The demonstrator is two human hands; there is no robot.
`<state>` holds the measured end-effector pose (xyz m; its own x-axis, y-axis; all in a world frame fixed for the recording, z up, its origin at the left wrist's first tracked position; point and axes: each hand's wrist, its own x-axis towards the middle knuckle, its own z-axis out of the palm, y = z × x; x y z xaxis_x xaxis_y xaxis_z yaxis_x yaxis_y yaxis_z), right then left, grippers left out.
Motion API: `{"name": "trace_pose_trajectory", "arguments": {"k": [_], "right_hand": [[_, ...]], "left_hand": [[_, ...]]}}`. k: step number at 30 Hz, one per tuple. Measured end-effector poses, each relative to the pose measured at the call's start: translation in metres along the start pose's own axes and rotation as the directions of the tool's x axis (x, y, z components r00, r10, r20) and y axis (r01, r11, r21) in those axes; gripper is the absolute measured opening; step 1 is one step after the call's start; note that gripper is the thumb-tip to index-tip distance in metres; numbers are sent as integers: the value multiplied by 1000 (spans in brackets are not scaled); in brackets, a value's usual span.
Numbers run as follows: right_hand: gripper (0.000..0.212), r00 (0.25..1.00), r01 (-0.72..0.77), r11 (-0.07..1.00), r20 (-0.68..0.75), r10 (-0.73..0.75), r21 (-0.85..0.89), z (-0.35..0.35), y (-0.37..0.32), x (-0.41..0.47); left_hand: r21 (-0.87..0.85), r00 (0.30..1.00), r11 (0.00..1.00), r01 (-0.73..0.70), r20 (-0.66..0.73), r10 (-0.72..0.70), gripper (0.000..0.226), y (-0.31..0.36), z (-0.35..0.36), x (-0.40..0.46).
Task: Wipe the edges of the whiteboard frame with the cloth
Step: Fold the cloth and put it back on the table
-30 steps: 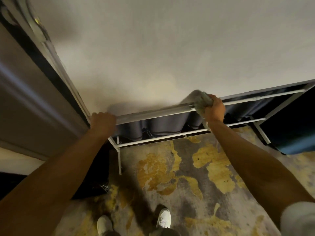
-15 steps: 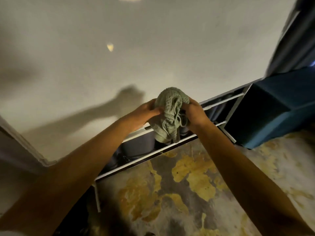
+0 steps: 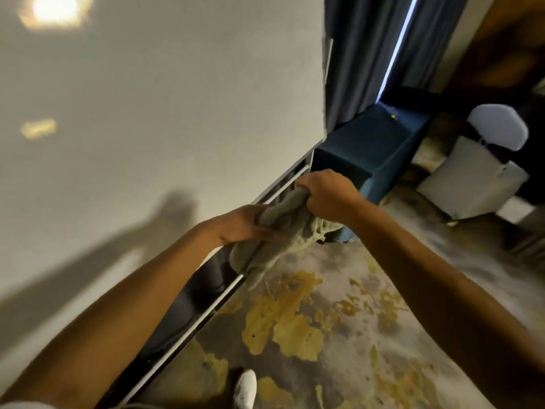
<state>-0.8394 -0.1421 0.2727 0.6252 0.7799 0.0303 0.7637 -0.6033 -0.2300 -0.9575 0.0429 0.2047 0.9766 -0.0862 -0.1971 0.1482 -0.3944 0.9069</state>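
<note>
The large white whiteboard (image 3: 165, 119) fills the left of the head view. Its pale frame (image 3: 326, 69) runs down the right edge and along the bottom. A grey-green knitted cloth (image 3: 283, 228) hangs bunched just below the board's bottom edge near the right corner. My left hand (image 3: 244, 224) grips the cloth's left part, and my right hand (image 3: 326, 194) grips its upper right end. Both hands are close to the bottom frame; whether the cloth touches it is hidden.
A white stand rail (image 3: 206, 314) runs diagonally below the board. A dark blue box (image 3: 365, 149) stands right of the board's corner, with dark curtains (image 3: 362, 54) behind. A white covered chair (image 3: 483, 160) is at the right. Patterned carpet (image 3: 324, 335) lies below, and my white shoe (image 3: 246, 389).
The view has swung right toward the board's right corner. Both hands, which came together on the cloth half a second ago, have moved right along the bottom edge and spread the cloth out.
</note>
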Motion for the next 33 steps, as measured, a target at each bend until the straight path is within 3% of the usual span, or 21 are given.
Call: {"name": "trace_pose_trajectory", "arguments": {"k": [3, 6, 8, 10, 12, 13, 14, 16, 17, 19, 22, 25, 27, 30, 32, 33], "right_hand": [[22, 997, 9, 994, 75, 0, -111, -21, 44, 36], [20, 968, -35, 989, 242, 69, -142, -32, 93, 71], [18, 961, -202, 979, 184, 206, -40, -29, 133, 86], [15, 916, -396, 915, -39, 400, 83, -16, 171, 86], [10, 779, -522, 805, -228, 585, 282, 9, 203, 75], [15, 712, -535, 729, -236, 661, 427, 23, 219, 69], [21, 694, -492, 636, -173, 699, 594, 34, 230, 62], [38, 779, -364, 392, 46, 625, 845, 50, 259, 55], [47, 850, -307, 328, 102, 517, 893, 55, 273, 54], [56, 934, -249, 356, 126, 335, 900, 58, 299, 64], [77, 940, -261, 473, 110, 324, 841, 52, 346, 96], [56, 908, -332, 700, 14, 418, 632, 29, 401, 134], [42, 910, -345, 764, -4, 414, 545, 15, 430, 152], [24, 930, -293, 815, -51, 365, 500, -2, 473, 176], [19, 915, -296, 829, -109, 389, 474, -14, 502, 191], [28, 903, -312, 819, -118, 413, 482, -21, 515, 198]], "left_hand": [[-100, 996, 995, -29, 83, 37, 95, 8, -15, 65], [-189, 992, 982, -9, 119, 32, 64, 17, -22, 124], [-262, 984, 964, 32, 176, 15, 54, 23, -21, 165], [-346, 979, 936, 61, 204, 11, 52, 28, -11, 206], [-455, 986, 885, 99, 167, -24, 60, 27, 1, 241], [-502, 988, 856, 121, 142, -57, 68, 27, 5, 262], [-534, 990, 835, 131, 114, -82, 74, 25, 9, 279], [-543, 991, 830, 125, 109, -79, 73, 23, 21, 321], [-532, 990, 837, 124, 124, -68, 70, 23, 26, 341], [-505, 990, 855, 114, 128, -56, 63, 24, 35, 379], [-451, 996, 888, 84, 67, -61, 66, 33, 49, 440], [-508, 993, 854, 116, 29, -117, 86, 56, 55, 494], [-481, 994, 871, 98, 0, -112, 82, 72, 52, 520], [-161, 992, 987, 20, -120, -39, 46, 98, 48, 558], [89, 967, 995, -44, -247, 65, 54, 109, 44, 583], [160, 947, 984, -73, -298, 119, 47, 114, 42, 594]]}}
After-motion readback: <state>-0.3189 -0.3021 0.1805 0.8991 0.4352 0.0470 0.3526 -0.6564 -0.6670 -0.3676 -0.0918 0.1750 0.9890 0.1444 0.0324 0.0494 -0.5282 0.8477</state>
